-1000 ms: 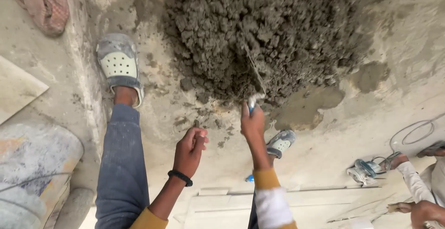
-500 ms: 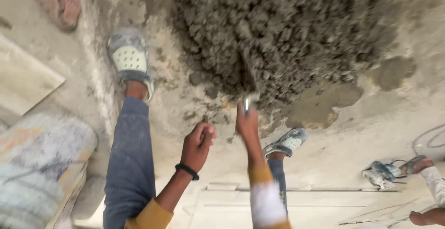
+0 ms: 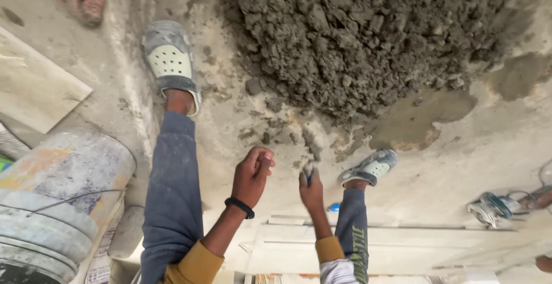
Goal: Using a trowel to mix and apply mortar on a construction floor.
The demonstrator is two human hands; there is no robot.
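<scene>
One big heap of grey mortar lies on the floor just beyond both hands. Beside the left hand, loosely curled and holding nothing, stands a bucket. Closed, the right hand grips a trowel handle.

light: soft, even daylight | shadows: faint | blur: slight motion | edges: wide-angle warp
</scene>
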